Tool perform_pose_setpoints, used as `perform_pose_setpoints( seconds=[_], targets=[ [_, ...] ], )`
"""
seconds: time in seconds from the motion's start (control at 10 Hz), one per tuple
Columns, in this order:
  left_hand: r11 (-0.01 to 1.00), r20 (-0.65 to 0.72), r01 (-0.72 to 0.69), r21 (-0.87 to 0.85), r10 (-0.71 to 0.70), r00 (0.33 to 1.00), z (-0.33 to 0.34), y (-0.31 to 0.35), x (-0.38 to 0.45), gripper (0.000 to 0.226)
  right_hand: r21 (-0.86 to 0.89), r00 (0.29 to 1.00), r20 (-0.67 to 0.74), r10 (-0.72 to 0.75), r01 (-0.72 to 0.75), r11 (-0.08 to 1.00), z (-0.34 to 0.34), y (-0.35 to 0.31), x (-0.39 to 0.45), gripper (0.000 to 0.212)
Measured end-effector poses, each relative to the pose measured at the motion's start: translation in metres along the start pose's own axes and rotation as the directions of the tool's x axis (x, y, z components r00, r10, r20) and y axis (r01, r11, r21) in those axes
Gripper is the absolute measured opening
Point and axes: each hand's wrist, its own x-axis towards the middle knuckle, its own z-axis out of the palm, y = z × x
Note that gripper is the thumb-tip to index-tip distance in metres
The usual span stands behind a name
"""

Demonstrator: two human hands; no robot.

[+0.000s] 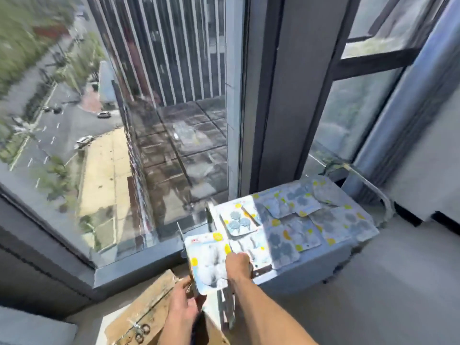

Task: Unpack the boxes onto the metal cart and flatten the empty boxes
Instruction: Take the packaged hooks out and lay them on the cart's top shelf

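Note:
A metal cart [373, 241] stands by the window, its top covered with several flat white-and-blue blister packs [293, 235] with yellow dots. My right hand [237, 266] grips the edge of one such pack [207, 263] at the cart's near left corner. My left hand [183, 301] is lower left, closed on that pack's lower corner above an open brown cardboard box [142, 312]. The image is blurred, so the left hand's exact hold is unclear.
A floor-to-ceiling window [149, 120] with a dark sill [139, 270] runs along the left and back. A dark vertical frame post [278, 95] rises behind the cart. Scissors [140, 332] lie on a box flap. Pale floor extends to the right.

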Motion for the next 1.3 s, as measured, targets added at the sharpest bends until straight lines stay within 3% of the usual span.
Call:
perform_pose_setpoints(
  seconds=[0.1, 0.2, 0.3, 0.4, 0.5, 0.6, 0.7, 0.8, 1.0, 1.2, 1.3],
  targets=[
    [1.0, 0.1, -0.002, 0.021, 0.0, 0.995, 0.055, -0.01, -0.009, 0.019, 0.159, 0.981, -0.171, 0.096, -0.069, 0.985, -0.06, -0.018, -0.001, 0.047],
    [0.965, 0.069, -0.109, 0.239, 0.095, 0.993, 0.108, -0.039, -0.017, 0.018, 0.187, 0.945, -0.32, 0.068, -0.007, 0.982, -0.127, -0.032, 0.021, 0.061],
    [0.822, -0.043, -0.176, 0.541, 0.236, 0.971, 0.151, -0.082, -0.009, 0.029, 0.145, 0.941, -0.335, 0.049, 0.0, 0.989, -0.171, -0.024, 0.042, 0.065],
    [0.6, -0.04, -0.166, 0.783, 0.315, 0.948, 0.182, -0.135, 0.014, 0.034, 0.057, 0.918, -0.387, 0.082, -0.064, 0.996, -0.213, -0.011, 0.081, 0.049],
    [0.473, 0.016, -0.174, 0.864, 0.32, 0.947, 0.215, -0.186, 0.037, 0.025, -0.021, 0.894, -0.444, 0.057, -0.074, 0.997, -0.249, 0.003, 0.127, 0.044],
    [0.525, -0.044, -0.156, 0.837, 0.347, 0.937, 0.251, -0.242, 0.056, 0.01, -0.091, 0.88, -0.472, 0.061, -0.117, 0.989, -0.288, 0.023, 0.177, 0.042],
    [0.657, -0.079, -0.218, 0.722, 0.391, 0.917, 0.293, -0.286, 0.08, 0.025, -0.12, 0.855, -0.515, 0.057, -0.138, 0.983, -0.328, 0.039, 0.235, 0.042],
    [0.664, -0.102, -0.213, 0.717, 0.402, 0.91, 0.333, -0.313, 0.105, 0.032, -0.108, 0.833, -0.549, 0.073, -0.158, 0.982, -0.363, 0.047, 0.284, 0.043],
    [0.565, -0.19, -0.148, 0.812, 0.495, 0.848, 0.354, -0.347, 0.14, 0.032, -0.169, 0.861, -0.502, 0.087, -0.196, 0.966, -0.384, 0.059, 0.356, 0.048],
    [0.435, -0.302, 0.075, 0.897, 0.483, 0.822, 0.34, -0.353, 0.141, 0.033, -0.24, 0.886, -0.448, 0.118, -0.247, 0.939, -0.365, 0.074, 0.389, 0.05],
    [0.362, -0.294, 0.108, 0.926, 0.513, 0.806, 0.337, -0.355, 0.14, 0.033, -0.271, 0.894, -0.424, 0.145, -0.278, 0.922, -0.357, 0.075, 0.398, 0.049]
  ],
)
